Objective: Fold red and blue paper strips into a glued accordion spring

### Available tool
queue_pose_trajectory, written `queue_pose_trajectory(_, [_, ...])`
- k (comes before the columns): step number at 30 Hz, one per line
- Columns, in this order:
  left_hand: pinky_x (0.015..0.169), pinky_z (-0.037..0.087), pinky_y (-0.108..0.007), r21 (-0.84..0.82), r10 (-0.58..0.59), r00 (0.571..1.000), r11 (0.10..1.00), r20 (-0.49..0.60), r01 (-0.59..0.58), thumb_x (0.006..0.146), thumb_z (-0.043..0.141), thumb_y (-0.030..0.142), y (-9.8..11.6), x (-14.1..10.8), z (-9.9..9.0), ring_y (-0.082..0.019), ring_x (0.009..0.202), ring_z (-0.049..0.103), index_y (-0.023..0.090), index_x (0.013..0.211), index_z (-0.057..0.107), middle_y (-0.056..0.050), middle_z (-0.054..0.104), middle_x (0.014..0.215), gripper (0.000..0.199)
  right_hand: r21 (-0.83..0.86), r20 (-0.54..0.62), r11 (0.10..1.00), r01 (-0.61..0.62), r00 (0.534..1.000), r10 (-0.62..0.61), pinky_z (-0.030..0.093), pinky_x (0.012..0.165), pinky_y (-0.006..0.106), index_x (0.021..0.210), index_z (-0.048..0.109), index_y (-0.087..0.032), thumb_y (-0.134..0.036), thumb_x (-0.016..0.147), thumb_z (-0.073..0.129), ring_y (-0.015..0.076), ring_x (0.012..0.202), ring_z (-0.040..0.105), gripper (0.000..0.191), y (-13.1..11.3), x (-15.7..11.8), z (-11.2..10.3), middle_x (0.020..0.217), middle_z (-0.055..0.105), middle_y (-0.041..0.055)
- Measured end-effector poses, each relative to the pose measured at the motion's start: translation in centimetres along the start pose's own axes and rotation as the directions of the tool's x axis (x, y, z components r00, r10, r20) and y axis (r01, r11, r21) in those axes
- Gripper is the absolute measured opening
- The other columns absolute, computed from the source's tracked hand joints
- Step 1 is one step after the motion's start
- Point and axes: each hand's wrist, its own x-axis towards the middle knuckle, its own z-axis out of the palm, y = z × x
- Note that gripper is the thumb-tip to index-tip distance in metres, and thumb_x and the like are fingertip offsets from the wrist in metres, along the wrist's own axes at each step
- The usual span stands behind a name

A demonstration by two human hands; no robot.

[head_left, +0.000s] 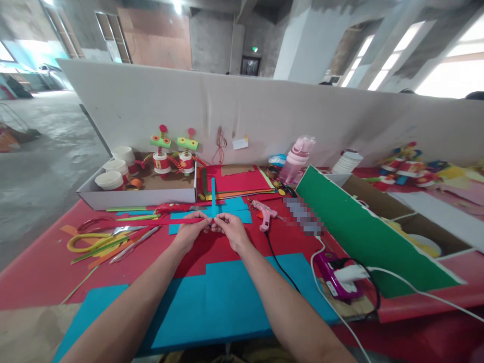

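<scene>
My left hand [193, 233] and my right hand [231, 230] meet over the middle of the table, fingertips pinched together. A red paper strip [177, 221] runs out to the left from my left fingers. Between the hands a blue paper strip [214, 194] points away from me, roughly at right angles to the red one. Its near end is at my right fingertips. The spot where the strips meet is largely covered by my fingers. Blue paper pieces [236, 205] lie just behind my hands. A pink glue gun [267, 214] rests to their right.
Yellow-handled scissors [88, 243] and loose paper strips lie at left. A box [139, 199] behind holds white cups [109, 180] and two paper-cup figures [162, 161]. At right are a purple power strip [336, 275], cables, a pink bottle [297, 161] and a green panel [363, 227].
</scene>
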Motion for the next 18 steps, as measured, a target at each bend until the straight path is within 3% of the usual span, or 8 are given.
queue_pose_trajectory(8, [0.053,0.041,-0.021,-0.126,-0.069,0.996,0.989,0.059,0.076,0.067,0.075,0.037,-0.14,0.04,0.03,-0.010,0.054,0.053,0.015,0.073,0.061,0.001,0.060,0.059,0.027,0.072,-0.014,0.996,-0.051,0.999,0.052,0.051,0.060,0.025,0.071,0.065,-0.016,-0.043,0.052,0.082,0.0111,0.054,0.060,0.037,-0.06,0.17,-0.15,0.058,0.064,-0.0005])
queue_pose_trajectory(12, [0.055,0.042,-0.022,-0.089,-0.050,0.996,0.994,0.076,0.057,0.067,0.074,0.038,-0.34,0.03,0.06,-0.011,0.056,0.054,0.015,0.073,0.061,0.000,0.062,0.061,0.027,0.059,-0.031,0.998,-0.028,0.999,0.030,0.051,0.060,0.025,0.072,0.066,-0.016,-0.043,0.053,0.081,0.0108,0.055,0.059,0.037,-0.08,0.03,0.05,0.058,0.063,-0.0011])
queue_pose_trajectory(18, [0.055,0.041,-0.023,0.051,0.002,1.000,0.999,-0.008,-0.002,0.067,0.073,0.037,-0.54,0.21,-0.23,-0.011,0.054,0.053,0.016,0.071,0.062,0.002,0.059,0.057,0.025,0.035,0.025,0.999,-0.036,0.999,0.035,0.052,0.061,0.025,0.075,0.065,-0.015,-0.044,0.056,0.080,0.0114,0.056,0.061,0.038,-0.19,-0.10,0.02,0.059,0.064,-0.0008])
